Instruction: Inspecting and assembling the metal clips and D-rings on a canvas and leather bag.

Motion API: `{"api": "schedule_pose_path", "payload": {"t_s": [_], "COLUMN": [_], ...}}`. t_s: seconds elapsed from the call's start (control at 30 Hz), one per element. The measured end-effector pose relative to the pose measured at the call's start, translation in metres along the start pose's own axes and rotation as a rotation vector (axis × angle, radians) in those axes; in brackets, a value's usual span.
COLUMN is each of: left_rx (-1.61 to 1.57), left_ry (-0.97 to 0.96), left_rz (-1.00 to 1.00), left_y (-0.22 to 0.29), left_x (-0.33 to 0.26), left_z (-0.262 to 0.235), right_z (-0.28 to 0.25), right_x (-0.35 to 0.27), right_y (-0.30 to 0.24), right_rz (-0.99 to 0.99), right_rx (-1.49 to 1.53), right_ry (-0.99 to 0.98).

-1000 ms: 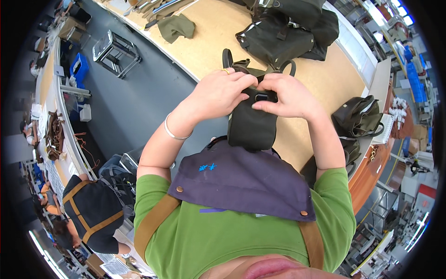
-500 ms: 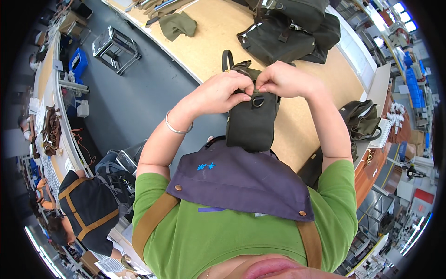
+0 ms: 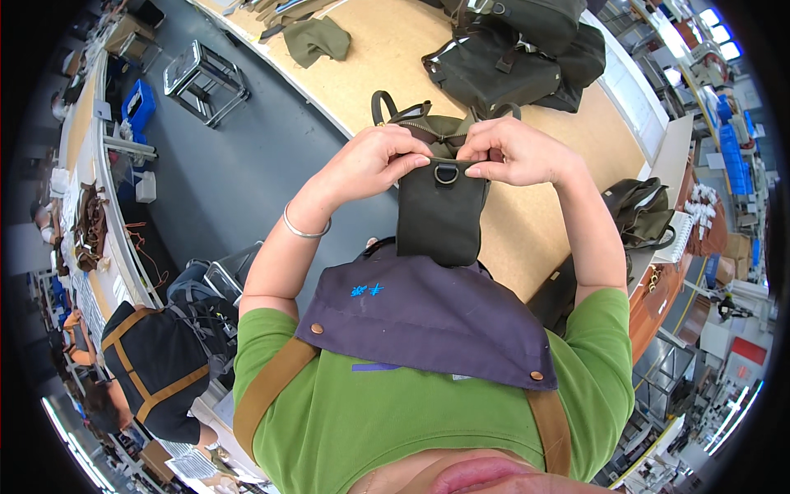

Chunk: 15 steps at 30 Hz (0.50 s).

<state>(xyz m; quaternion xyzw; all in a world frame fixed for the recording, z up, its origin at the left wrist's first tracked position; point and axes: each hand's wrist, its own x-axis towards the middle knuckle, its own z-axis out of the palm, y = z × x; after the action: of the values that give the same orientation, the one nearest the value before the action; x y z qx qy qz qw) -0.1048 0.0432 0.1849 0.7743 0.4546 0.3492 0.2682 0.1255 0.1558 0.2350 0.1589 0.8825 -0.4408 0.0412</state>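
A dark olive bag (image 3: 439, 210) with a metal ring near its top hangs upright in front of my chest. My left hand (image 3: 374, 160) pinches its top edge on the left side, and a silver bangle sits on that wrist. On the right of the ring, my right hand (image 3: 514, 152) grips the same top edge. Both hands hold the bag just above the front edge of the wooden table (image 3: 395, 58). The bag's lower end touches my purple apron bib (image 3: 428, 317).
Several dark olive bags (image 3: 510, 49) lie on the table's far side, and an olive cloth piece (image 3: 319, 39) at its left end. Another olive bag (image 3: 642, 214) rests at the right. A metal stool (image 3: 202, 78) stands on the grey floor; a person in black sits lower left.
Both hands have lifted the bag a little and shifted along its top edge, so the metal ring now shows between them.
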Motion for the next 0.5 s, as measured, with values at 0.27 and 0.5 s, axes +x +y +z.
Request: {"api": "schedule_pose_path", "payload": {"t_s": [0.27,0.5], "left_rx": [-0.024,-0.022], "left_ry": [0.014,0.055], "left_rz": [-0.021,-0.009], "left_y": [0.003,0.004], "left_x": [-0.004,-0.005], "left_z": [0.001,0.008], "right_z": [0.006,0.012], "right_x": [-0.001,0.003], "right_y": [0.009,0.003], "right_rz": [-0.081,0.004], "right_rx": [-0.043,0.012], "right_ry": [0.072,0.086]}}
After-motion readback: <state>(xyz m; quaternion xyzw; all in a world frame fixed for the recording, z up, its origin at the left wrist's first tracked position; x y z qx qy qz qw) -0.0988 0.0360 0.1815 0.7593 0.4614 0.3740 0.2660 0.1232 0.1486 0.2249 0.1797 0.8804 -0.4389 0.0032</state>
